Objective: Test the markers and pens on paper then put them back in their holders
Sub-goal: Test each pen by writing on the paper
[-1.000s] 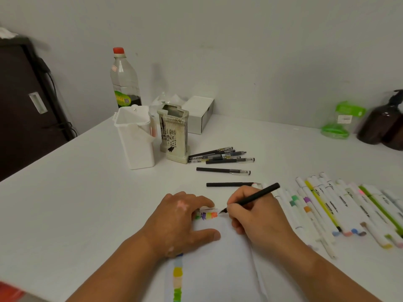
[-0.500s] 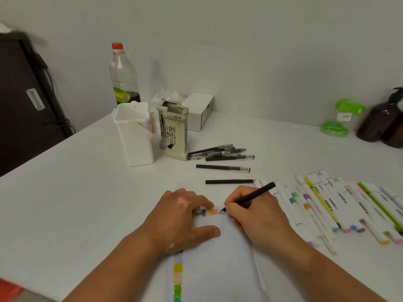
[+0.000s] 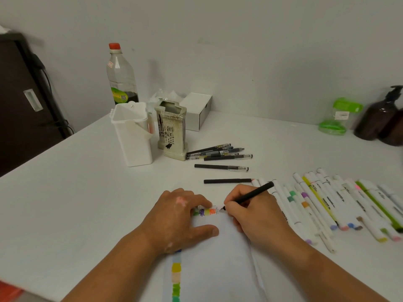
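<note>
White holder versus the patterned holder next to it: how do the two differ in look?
The white holder is plain, smooth plastic; the patterned holder is crackled grey-beige with black calligraphy. The white holder looks taller and wider than the patterned holder. Both stand upright, open-topped, side by side on the table.

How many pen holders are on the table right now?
2: a white plastic holder at the back left, and a ceramic holder just to its right. None seems hidden.

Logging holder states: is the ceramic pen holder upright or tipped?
Upright: the ceramic pen holder stands on its base, mouth facing up.
</note>
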Demonstrator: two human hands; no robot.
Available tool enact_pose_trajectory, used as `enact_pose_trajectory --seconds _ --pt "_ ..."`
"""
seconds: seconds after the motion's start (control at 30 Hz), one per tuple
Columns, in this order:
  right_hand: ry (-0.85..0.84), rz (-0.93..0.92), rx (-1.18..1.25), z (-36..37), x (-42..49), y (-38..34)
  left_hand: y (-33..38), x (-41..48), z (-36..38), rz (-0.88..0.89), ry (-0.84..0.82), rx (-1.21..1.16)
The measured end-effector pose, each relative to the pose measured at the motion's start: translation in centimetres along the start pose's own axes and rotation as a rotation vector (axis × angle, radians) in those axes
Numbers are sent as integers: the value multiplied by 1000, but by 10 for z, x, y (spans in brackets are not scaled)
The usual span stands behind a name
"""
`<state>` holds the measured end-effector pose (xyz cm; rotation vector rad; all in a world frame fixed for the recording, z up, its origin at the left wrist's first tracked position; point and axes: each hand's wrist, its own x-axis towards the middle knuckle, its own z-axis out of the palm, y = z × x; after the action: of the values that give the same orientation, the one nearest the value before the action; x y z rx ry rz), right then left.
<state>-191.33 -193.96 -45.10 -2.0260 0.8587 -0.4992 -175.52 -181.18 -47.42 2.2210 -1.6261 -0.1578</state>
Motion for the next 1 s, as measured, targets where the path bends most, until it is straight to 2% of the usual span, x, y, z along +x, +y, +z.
enact_pose_trajectory --seconds 0.23,0.3,0.4,0.5,0.6,0.73,1.0 --pt "30 -37 -34 0 1 2 2 0 -3 -8 -25 4" --pt "87 -57 30 -2 0 2 3 -2 -4 -26 -19 -27" --pt "139 -67 248 -9 1 0 4 -3 -6 -78 15 -175" --pt "89 -79 432 -17 2 0 3 -4 -9 -109 82 -343" --pt "41 -85 517 -20 1 0 5 -4 -12 -138 105 -412" --pt "-31 -48 715 -21 0 -2 7 -6 -13 -66 209 -499" --pt "-59 -116 714 -19 -1 -2 8 -6 -15 -39 189 -567"
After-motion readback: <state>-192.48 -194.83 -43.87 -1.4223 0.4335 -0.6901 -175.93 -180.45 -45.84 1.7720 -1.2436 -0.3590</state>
